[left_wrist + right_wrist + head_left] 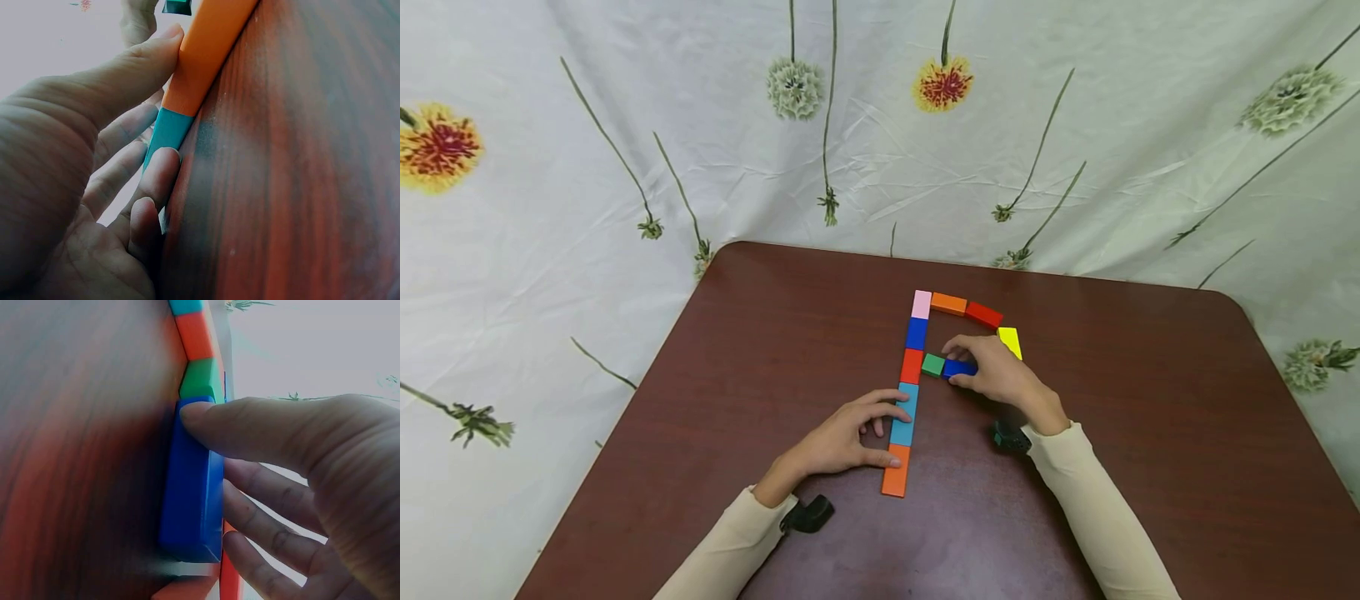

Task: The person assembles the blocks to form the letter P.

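My right hand (1000,371) pinches a blue block (187,487) between thumb and fingers, with the block's end against a small green block (933,365). That green block meets the side of a red block (912,366) in a straight column. My left hand (846,433) rests along the column's lower part, fingers extended. Its fingertips touch the light blue section (902,425) and its thumb lies at the orange block (895,479) at the near end. Farther up the column are a dark blue block (916,333) and a pink block (921,304).
From the pink block, a second orange block (949,303), another red block (983,315) and a yellow block (1011,342) curve rightward. A reddish block (187,589) shows beyond the held block's end. All lie on a dark brown table (775,333) before a flowered cloth (887,125).
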